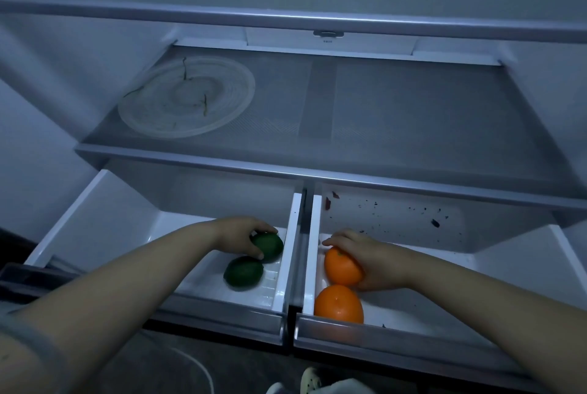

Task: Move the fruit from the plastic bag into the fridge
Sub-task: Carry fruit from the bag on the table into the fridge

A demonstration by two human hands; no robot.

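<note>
Two fridge drawers stand pulled out below a glass shelf. In the left drawer (95, 222) lie two dark green fruits. My left hand (236, 233) grips the far green fruit (270, 246), while the near green fruit (243, 273) lies free beside it. In the right drawer (508, 266) are two oranges. My right hand (368, 253) is closed over the far orange (341, 268). The near orange (338, 304) rests against the drawer's front wall. No plastic bag is in view.
A round white plate (187, 96) with a few green stems sits on the glass shelf (413, 114) above the drawers. Dark crumbs speckle the back of the right drawer. A white divider (290, 234) separates the two drawers. Part of a shoe (313, 379) shows on the floor below.
</note>
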